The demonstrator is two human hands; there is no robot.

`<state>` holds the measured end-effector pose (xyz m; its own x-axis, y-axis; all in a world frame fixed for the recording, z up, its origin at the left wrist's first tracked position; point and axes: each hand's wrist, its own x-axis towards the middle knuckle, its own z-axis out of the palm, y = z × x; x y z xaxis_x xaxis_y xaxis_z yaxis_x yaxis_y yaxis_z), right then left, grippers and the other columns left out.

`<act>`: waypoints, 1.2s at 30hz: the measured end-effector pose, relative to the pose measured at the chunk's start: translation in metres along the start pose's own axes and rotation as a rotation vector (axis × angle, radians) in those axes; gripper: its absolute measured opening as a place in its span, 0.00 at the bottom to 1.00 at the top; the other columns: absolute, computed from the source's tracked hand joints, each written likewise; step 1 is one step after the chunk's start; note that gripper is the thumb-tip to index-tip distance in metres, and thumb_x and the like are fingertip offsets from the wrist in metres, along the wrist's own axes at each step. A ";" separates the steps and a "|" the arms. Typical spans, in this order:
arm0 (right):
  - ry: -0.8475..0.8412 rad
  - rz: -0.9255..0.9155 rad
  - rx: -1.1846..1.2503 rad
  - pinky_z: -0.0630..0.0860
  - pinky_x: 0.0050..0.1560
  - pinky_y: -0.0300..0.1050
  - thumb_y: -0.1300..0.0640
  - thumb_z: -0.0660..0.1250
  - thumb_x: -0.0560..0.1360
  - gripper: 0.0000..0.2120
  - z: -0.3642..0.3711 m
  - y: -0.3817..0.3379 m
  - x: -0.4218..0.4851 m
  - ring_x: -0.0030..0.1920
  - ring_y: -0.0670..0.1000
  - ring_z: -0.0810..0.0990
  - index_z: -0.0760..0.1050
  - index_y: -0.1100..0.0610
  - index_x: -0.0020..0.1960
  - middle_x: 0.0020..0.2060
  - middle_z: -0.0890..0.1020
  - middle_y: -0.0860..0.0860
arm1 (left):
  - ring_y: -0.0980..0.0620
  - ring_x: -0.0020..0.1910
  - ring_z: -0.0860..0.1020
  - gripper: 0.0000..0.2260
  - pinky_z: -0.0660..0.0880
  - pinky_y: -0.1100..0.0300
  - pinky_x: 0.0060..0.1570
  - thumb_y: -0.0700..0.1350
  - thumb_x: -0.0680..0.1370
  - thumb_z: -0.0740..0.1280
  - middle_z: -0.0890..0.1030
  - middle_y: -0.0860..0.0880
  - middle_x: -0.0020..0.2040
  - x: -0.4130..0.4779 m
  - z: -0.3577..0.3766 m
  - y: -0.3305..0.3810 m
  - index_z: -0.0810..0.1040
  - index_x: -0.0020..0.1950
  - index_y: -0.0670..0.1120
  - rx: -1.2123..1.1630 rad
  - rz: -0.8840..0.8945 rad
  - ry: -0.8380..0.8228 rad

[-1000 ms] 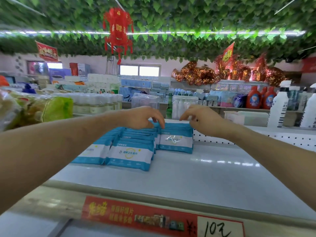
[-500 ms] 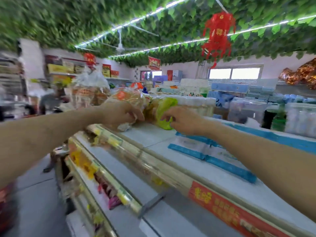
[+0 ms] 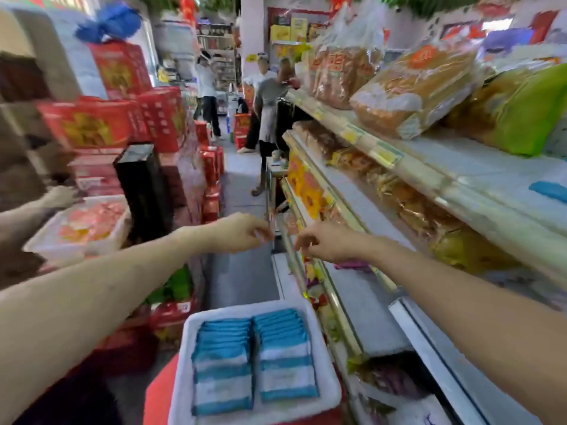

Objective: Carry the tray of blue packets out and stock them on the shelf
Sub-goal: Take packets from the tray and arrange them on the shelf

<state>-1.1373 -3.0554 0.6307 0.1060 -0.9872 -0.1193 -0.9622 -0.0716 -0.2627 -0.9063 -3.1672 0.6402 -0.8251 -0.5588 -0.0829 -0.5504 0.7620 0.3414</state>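
Both the left hand (image 3: pixel 241 231) and the right hand (image 3: pixel 329 243) hover loosely curled, holding nothing. Below them a white foam tray (image 3: pixel 326 372) holds two rows of blue-and-white packets (image 3: pixel 285 357), beside the grey metal shelf (image 3: pixel 362 302).

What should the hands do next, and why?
Probably lower the left hand and right hand to the white tray and grab some blue packets. Both hands look empty, the tray holds two rows, and the top shelf has bare room.

Tray (image 3: pixel 183 357): set below both hands, nearer the body, packets (image 3: pixel 222 363) laid in it in two rows. Shelf (image 3: pixel 460 176): found right of right hand (image 3: pixel 329 242). Boxes (image 3: pixel 122 118): piled left of left hand (image 3: pixel 242 231).
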 end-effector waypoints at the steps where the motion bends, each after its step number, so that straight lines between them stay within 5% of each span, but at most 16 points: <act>1: -0.081 -0.018 0.029 0.78 0.55 0.47 0.59 0.65 0.77 0.12 0.027 -0.003 0.003 0.52 0.47 0.80 0.82 0.51 0.58 0.50 0.82 0.45 | 0.57 0.47 0.79 0.16 0.78 0.55 0.57 0.36 0.78 0.65 0.81 0.56 0.50 -0.011 0.026 -0.010 0.82 0.62 0.47 -0.012 -0.027 -0.043; 6: -0.407 -0.042 0.114 0.77 0.57 0.42 0.61 0.67 0.76 0.13 0.152 -0.008 -0.002 0.52 0.44 0.81 0.84 0.55 0.59 0.53 0.85 0.48 | 0.58 0.54 0.78 0.18 0.70 0.71 0.56 0.36 0.78 0.66 0.83 0.52 0.61 -0.068 0.151 -0.047 0.82 0.66 0.47 -0.101 -0.109 -0.313; 10: -0.580 -0.066 -0.004 0.76 0.60 0.46 0.60 0.66 0.77 0.16 0.209 -0.007 -0.015 0.57 0.50 0.80 0.82 0.52 0.63 0.61 0.83 0.49 | 0.49 0.63 0.78 0.20 0.72 0.57 0.66 0.38 0.77 0.67 0.79 0.49 0.66 -0.093 0.216 -0.068 0.81 0.67 0.50 -0.134 -0.165 -0.406; 16: -0.493 0.026 -0.043 0.75 0.63 0.53 0.56 0.62 0.77 0.18 0.237 0.001 -0.026 0.63 0.53 0.77 0.77 0.46 0.66 0.64 0.79 0.49 | 0.48 0.67 0.74 0.20 0.70 0.52 0.69 0.41 0.76 0.67 0.73 0.51 0.70 -0.105 0.253 -0.081 0.79 0.67 0.54 -0.059 -0.161 -0.427; 24: -0.514 0.016 -0.062 0.78 0.58 0.56 0.55 0.63 0.78 0.16 0.270 -0.010 -0.029 0.58 0.55 0.77 0.77 0.46 0.64 0.63 0.76 0.51 | 0.48 0.66 0.71 0.16 0.71 0.50 0.69 0.43 0.78 0.68 0.72 0.53 0.66 -0.109 0.275 -0.080 0.81 0.62 0.59 -0.002 -0.117 -0.505; 36: -0.550 -0.001 0.022 0.71 0.52 0.48 0.58 0.66 0.76 0.12 0.270 -0.015 -0.028 0.58 0.53 0.72 0.77 0.49 0.58 0.58 0.71 0.50 | 0.47 0.59 0.74 0.13 0.74 0.55 0.60 0.39 0.77 0.66 0.72 0.50 0.62 -0.103 0.269 -0.080 0.82 0.57 0.53 -0.062 -0.114 -0.592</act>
<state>-1.0586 -2.9881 0.3797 0.2284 -0.7667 -0.6000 -0.9571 -0.0641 -0.2824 -0.8114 -3.0820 0.3696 -0.7023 -0.3449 -0.6228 -0.6454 0.6777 0.3524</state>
